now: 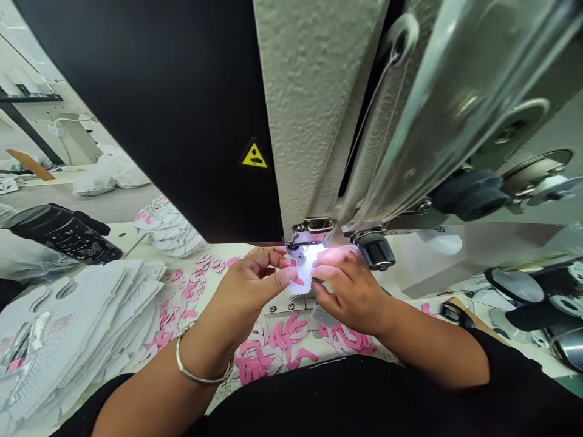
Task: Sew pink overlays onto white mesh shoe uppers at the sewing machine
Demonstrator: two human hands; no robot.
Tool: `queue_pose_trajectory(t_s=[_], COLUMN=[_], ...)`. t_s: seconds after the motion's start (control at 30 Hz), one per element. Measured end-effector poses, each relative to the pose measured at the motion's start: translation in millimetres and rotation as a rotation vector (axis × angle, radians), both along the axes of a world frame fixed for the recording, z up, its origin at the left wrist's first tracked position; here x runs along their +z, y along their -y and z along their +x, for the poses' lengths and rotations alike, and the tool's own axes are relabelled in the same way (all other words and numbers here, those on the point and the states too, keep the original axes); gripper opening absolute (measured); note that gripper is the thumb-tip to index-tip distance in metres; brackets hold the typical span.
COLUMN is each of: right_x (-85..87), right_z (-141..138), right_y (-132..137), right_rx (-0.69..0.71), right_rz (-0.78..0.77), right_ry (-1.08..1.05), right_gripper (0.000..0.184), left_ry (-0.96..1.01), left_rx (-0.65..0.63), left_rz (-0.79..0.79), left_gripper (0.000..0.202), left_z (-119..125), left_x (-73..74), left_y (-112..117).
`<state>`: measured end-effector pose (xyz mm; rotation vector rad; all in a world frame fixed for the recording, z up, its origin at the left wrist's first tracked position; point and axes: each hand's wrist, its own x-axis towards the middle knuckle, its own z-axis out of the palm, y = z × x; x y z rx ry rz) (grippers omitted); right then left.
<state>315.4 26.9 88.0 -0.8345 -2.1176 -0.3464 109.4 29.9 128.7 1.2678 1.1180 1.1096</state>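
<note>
My left hand and my right hand meet under the head of a sewing machine. Both pinch a small white mesh piece with a pink trim, brightly lit beneath the presser foot. The left thumb and forefinger grip its left edge; the right fingertips press its right edge. A silver bangle circles my left wrist. The needle itself is hidden in the glare.
A tall stack of white mesh cut pieces lies at the left. Pink cut shapes are scattered on the table in front of me and to the left. A second stack sits behind. Machine knobs and dark discs crowd the right.
</note>
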Motion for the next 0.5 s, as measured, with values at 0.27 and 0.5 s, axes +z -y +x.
queue_pose_trajectory(t_s=[0.27, 0.5], right_x=[-8.3, -8.3], right_z=[-3, -4], right_y=[-3, -1], right_rx=[0.018, 0.021], right_rz=[0.052, 0.107], right_ry=[-0.066, -0.045], right_gripper=[0.017, 0.018], left_ry=[0.056, -0.024], left_rx=[-0.065, -0.043], left_rz=[-0.008, 0.027], left_gripper=[0.018, 0.021], left_z=[7, 9], left_x=[-9.4, -14.8], left_y=[-6, -4])
